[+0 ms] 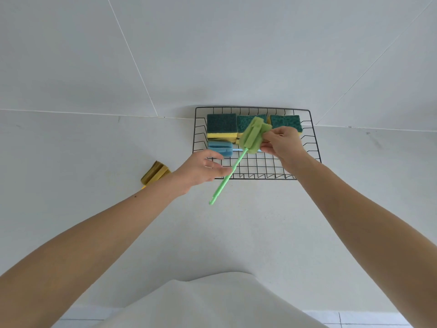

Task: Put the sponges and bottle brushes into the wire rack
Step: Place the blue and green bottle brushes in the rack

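Above the black wire rack (pixel 256 170), the right hand (pixel 282 144) pinches the green foam-headed bottle brush (pixel 251 136); the left hand (pixel 201 169) seems spread, its forearm half-hiding a yellow brush (pixel 153 175) on the desk.

Colours on a white counter (pixel 236 233)
Black rack (pixel 314 147); green-and-yellow sponges (pixel 221 125); light green brush (pixel 251 136); blue brush (pixel 218 147); olive-yellow brush (pixel 155 175).

We have a single wide-angle view from the head, looking forward and steeply down over both outstretched forearms onto a white counter (pixel 260 233) that meets a tiled wall (pixel 212 55). The wire rack (pixel 314 147) sits mid-frame at arm's reach; with one camera, no second view overlaps.
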